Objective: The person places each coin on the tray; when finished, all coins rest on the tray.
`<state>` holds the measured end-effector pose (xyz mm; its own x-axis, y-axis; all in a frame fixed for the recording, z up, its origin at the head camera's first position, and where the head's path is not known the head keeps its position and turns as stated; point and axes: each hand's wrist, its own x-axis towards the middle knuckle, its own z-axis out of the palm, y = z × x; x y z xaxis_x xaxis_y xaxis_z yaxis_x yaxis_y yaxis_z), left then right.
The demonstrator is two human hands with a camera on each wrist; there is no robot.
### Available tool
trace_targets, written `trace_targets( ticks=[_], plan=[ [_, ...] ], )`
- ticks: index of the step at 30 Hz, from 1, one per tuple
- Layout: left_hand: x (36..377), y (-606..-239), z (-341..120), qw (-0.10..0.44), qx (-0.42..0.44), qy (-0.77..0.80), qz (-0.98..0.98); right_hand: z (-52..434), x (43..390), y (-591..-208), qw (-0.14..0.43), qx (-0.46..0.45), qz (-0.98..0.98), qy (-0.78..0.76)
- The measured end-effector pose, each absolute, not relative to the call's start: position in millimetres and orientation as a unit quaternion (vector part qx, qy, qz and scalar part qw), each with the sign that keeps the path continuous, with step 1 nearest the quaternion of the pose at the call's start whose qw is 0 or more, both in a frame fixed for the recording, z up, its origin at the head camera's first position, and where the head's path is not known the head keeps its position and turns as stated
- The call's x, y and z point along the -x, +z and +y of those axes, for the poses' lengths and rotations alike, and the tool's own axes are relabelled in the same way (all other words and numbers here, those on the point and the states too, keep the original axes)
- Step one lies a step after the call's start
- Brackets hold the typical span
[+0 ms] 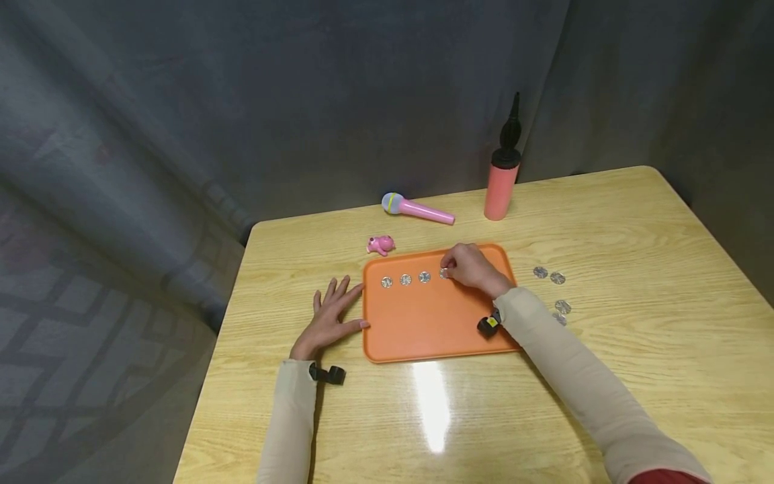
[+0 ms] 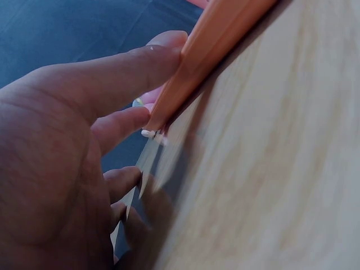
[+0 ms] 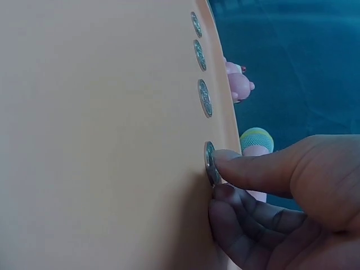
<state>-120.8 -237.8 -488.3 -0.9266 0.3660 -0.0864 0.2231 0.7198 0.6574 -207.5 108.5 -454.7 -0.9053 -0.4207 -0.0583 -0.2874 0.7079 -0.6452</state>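
Observation:
My right hand (image 1: 471, 269) reaches over the far side of an orange tray (image 1: 417, 329), thumb and forefinger pinching a silver coin (image 3: 210, 163) at the tray floor. Left of it, three more silver coins lie in a row along the far rim, the closest being a coin (image 1: 425, 277) with a small gap to the fingers. My left hand (image 1: 328, 321) lies on the table with its fingers spread. Its thumb and forefinger touch the tray's left rim, as the left wrist view shows the thumb (image 2: 163, 56) against the orange edge.
Several loose coins (image 1: 563, 306) lie on the table right of the tray, one partly hidden by the right sleeve. Behind the tray are a pink toy figure (image 1: 381, 245), a pink toy microphone (image 1: 423, 212) and an upright pink-and-black hand pump (image 1: 502, 185). A dark curtain hangs behind.

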Motion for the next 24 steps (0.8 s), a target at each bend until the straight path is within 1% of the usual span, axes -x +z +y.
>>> trace_targets(
  ticks=[5, 10, 16, 24],
  plan=[
    [120.2, -486.6, -237.4, 0.107, -0.157, 0.336, 0.923, 112.8, 209.0, -452.9, 0.102, 0.194, 0.915, -0.338],
    [120.0, -486.1, -236.9, 0.112, -0.158, 0.338, 0.921, 123.1, 212.6, -447.7, 0.080, 0.191, 0.920, -0.333],
    [121.3, -488.3, -237.9, 0.110, -0.157, 0.336, 0.922, 142.5, 213.4, -432.8, 0.066, 0.167, 0.917, -0.357],
    [121.2, -488.1, -238.2, 0.110, -0.157, 0.333, 0.923, 176.3, 209.5, -419.3, 0.037, 0.139, 0.924, -0.353]
  ],
)
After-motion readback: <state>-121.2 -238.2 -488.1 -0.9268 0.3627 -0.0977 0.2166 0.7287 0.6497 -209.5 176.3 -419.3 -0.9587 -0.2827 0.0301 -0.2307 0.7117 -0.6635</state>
